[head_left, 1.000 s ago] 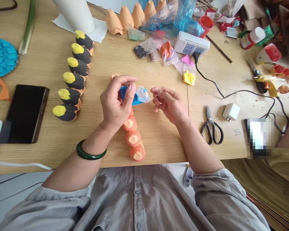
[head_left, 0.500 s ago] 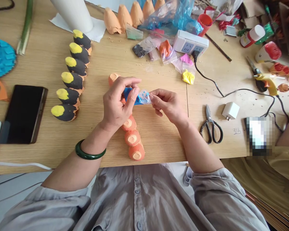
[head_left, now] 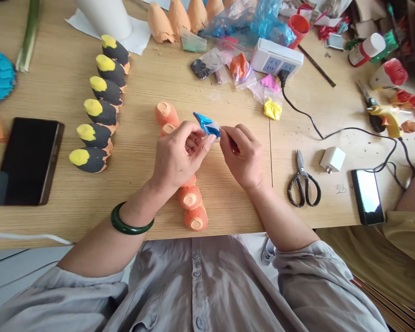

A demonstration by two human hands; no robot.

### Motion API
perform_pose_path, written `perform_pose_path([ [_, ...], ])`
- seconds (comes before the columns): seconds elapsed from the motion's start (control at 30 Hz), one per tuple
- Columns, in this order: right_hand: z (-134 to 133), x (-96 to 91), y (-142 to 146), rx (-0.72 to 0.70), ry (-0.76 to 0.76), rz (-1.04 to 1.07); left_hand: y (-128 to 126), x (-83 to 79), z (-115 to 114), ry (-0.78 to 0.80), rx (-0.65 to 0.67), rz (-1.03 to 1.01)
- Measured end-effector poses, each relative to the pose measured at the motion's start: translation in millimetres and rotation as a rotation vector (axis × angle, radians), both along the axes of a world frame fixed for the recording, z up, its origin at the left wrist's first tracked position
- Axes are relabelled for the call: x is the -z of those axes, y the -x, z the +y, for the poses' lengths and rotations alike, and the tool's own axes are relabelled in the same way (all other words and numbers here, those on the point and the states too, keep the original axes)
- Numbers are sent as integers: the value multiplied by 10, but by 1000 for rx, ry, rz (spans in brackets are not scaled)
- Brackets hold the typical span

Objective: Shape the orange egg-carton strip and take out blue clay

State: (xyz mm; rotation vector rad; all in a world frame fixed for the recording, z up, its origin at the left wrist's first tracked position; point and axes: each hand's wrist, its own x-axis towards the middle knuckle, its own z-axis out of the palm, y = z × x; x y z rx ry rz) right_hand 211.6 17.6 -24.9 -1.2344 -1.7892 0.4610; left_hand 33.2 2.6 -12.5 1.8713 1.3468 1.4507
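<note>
A blue packet (head_left: 206, 125) is pinched by the right hand (head_left: 241, 157), with the left hand (head_left: 179, 160) curled just beside it. Orange cones (head_left: 166, 114) are laid beneath the grip.

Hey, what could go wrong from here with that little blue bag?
The small plastic bag of blue material, pinched by the right hand, sits above the orange cones, so blue could spill onto them. The left hand also hangs close over those cones and might knock the row.
</note>
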Motion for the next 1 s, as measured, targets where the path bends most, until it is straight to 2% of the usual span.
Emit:
perform_pose_path([
  [0.13, -40, 38, 30, -10, -35, -54, -6, 70, 31, 70, -21, -2],
  [0.23, -62, 54, 44, -24, -45, -51, 14, 92, 43, 65, -32, -3],
  [0.4, -79, 77, 55, -59, 22, -48, 11, 114, 56, 63, -71, 27],
  [0.77, -92, 103, 84, -73, 1, -128, 44, 195, 90, 46, -124, 37],
  [0.9, -86, 106, 76, -63, 4, -139, 109, 269, 158, 37, -44, 68],
  [1.0, -77, 101, 65, -72, 64, -133, 141, 294, 177, 59, 29, 92],
])
